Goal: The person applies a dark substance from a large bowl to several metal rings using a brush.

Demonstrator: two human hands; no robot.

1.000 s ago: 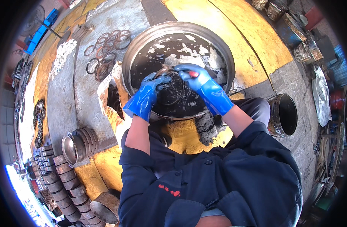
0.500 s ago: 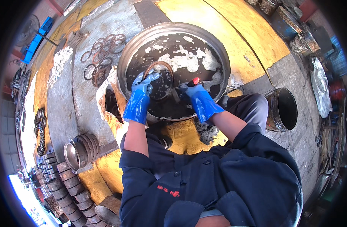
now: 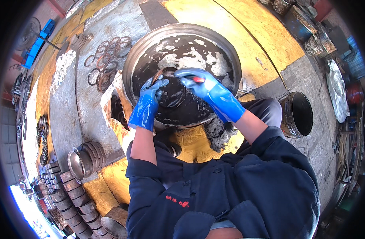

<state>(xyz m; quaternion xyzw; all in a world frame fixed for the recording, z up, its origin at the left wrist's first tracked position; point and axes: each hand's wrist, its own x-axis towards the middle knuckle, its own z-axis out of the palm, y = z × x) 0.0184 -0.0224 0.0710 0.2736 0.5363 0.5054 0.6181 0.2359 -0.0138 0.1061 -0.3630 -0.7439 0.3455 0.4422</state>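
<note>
A large round metal basin (image 3: 235, 51) in front of me holds dark liquid with patches of pale foam. Over its near half, my left hand (image 3: 149, 92), in a wet blue rubber glove, is closed on the left side of a brown-and-dark ring (image 3: 160, 73). My right hand (image 3: 204, 84), gloved alike, is closed round a red-handled tool (image 3: 198, 79) at the ring's upper right. Its fingers cover the tool's working end, so its kind does not show.
Several similar rings (image 3: 107, 53) lie on the metal floor sheets left of the basin, near a torn sack (image 3: 120, 81). Stacked metal rings (image 3: 81, 161) stand at lower left. A dark bucket (image 3: 297, 114) stands to the right, and a grey rag (image 3: 217, 135) lies before the basin.
My right hand has moved up and left, from the ring's lower right to its upper right, taking the red-handled tool along. My left hand keeps its place, while the ring looks tilted differently.
</note>
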